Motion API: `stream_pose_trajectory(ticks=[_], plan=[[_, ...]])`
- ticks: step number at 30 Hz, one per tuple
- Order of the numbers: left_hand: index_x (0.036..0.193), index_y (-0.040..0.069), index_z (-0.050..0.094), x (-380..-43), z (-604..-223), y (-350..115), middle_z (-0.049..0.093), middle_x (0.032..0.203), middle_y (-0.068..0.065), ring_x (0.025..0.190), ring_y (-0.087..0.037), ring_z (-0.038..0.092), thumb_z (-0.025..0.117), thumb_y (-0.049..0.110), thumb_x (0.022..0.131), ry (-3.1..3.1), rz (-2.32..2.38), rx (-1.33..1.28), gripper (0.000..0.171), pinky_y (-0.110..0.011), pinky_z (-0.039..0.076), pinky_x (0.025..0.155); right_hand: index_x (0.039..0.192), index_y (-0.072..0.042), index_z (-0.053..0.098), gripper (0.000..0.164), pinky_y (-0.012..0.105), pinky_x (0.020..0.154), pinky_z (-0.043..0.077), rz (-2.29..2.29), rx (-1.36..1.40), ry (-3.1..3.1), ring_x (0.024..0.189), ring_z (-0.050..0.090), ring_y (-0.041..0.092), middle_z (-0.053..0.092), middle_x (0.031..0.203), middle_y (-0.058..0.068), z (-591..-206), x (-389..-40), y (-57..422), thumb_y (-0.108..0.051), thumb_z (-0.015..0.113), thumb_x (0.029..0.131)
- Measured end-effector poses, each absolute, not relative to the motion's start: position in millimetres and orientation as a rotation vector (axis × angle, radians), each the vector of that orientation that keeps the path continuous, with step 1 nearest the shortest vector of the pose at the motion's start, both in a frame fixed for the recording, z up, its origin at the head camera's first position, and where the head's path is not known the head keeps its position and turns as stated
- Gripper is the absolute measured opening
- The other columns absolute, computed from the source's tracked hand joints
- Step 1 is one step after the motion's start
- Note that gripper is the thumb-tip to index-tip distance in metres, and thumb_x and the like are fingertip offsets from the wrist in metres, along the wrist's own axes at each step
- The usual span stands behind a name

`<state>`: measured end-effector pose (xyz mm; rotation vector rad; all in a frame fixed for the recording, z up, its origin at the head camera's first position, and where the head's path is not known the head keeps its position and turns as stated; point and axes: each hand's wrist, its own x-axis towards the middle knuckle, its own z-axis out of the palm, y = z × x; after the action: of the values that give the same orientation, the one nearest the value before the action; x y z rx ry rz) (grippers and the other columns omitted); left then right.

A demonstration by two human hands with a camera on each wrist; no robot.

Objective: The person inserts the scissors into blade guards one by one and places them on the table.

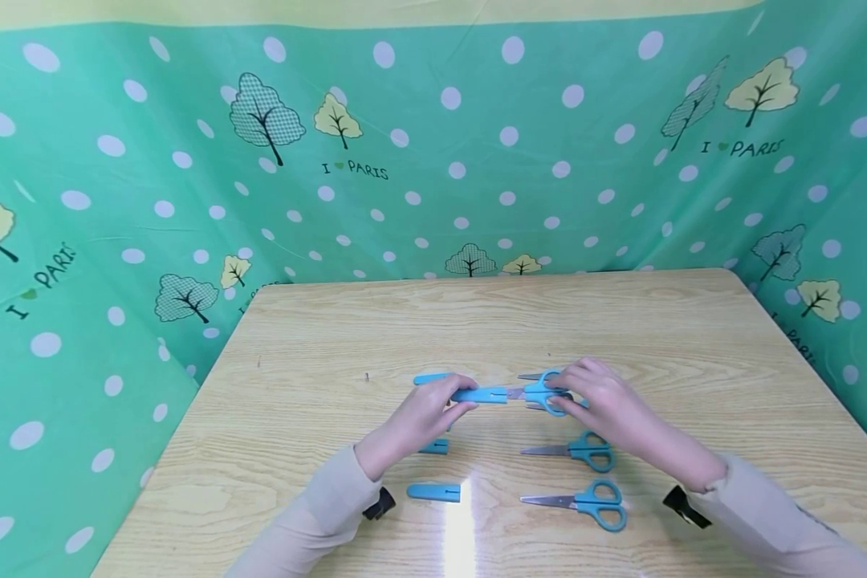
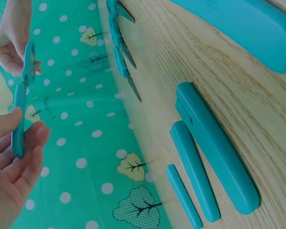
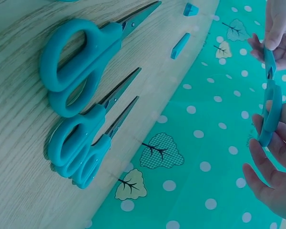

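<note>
Above the table my left hand (image 1: 422, 413) pinches a blue blade cover (image 1: 487, 395) between thumb and fingers. My right hand (image 1: 607, 397) holds a pair of blue-handled scissors (image 1: 533, 388) by its finger loops. The scissors point left, their tips inside the cover's mouth, and a short stretch of blade shows between cover and handle. In the left wrist view the held cover (image 2: 19, 129) lies across the fingers under the thumb. The right wrist view shows the held handle (image 3: 272, 114) between the right thumb and fingers.
Below and beside the right hand lie several scissors (image 1: 598, 506) in a column, blades leftward; the hand partly hides the far ones. Several loose covers (image 1: 433, 492) form a column at left, some partly behind the left hand. A patterned curtain (image 1: 462, 144) stands behind the wooden table (image 1: 318, 337).
</note>
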<state>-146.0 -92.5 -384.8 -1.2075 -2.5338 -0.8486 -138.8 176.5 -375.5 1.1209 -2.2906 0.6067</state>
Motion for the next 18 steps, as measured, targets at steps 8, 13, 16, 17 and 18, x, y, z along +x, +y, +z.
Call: stream_pose_trajectory(ticks=[8,13,16,17,18], plan=[[0.103,0.0,0.056,-144.3,-385.5,-91.8,0.062,0.092,-0.007,0.078,-0.011,0.06,0.06,0.01,0.083,-2.526,-0.843,-1.21,0.023,-0.013,0.048,0.067,0.088,-0.004,0.066,0.016,0.027,0.063,0.047,0.627,1.136,-2.259,0.079,0.052,0.015,0.064,0.082,-0.001,-377.3,-139.5,177.3,-0.017,0.067,0.077],[0.103,-0.001,0.056,-144.0,-386.8,-92.1,0.062,0.093,-0.007,0.078,-0.011,0.06,0.06,0.009,0.083,-2.508,-0.862,-1.222,0.023,-0.012,0.048,0.068,0.087,-0.004,0.066,0.023,0.026,0.063,0.047,0.636,1.138,-2.247,0.078,0.052,0.015,0.063,0.081,-0.001,-378.2,-139.5,177.5,-0.025,0.058,0.085],[0.103,-0.001,0.056,-144.0,-387.2,-92.1,0.062,0.093,-0.008,0.079,-0.011,0.06,0.061,0.009,0.083,-2.491,-0.861,-1.23,0.023,-0.012,0.048,0.068,0.087,-0.004,0.066,0.017,0.026,0.063,0.046,0.638,1.134,-2.25,0.078,0.052,0.014,0.063,0.081,-0.001,-378.3,-139.2,177.5,-0.019,0.065,0.08],[0.103,-0.001,0.056,-144.0,-387.3,-92.0,0.063,0.093,-0.008,0.078,-0.011,0.06,0.061,0.009,0.082,-2.486,-0.859,-1.231,0.023,-0.012,0.048,0.068,0.087,-0.004,0.066,0.015,0.026,0.063,0.046,0.638,1.133,-2.252,0.078,0.052,0.014,0.063,0.081,-0.001,-378.3,-139.0,177.6,-0.017,0.066,0.078],[0.102,-0.001,0.056,-144.0,-387.3,-92.0,0.063,0.093,-0.008,0.078,-0.011,0.06,0.061,0.008,0.082,-2.482,-0.859,-1.234,0.023,-0.011,0.048,0.067,0.087,-0.004,0.066,0.015,0.025,0.063,0.046,0.639,1.133,-2.254,0.078,0.052,0.014,0.063,0.081,-0.001,-378.3,-138.8,177.6,-0.017,0.066,0.078]])
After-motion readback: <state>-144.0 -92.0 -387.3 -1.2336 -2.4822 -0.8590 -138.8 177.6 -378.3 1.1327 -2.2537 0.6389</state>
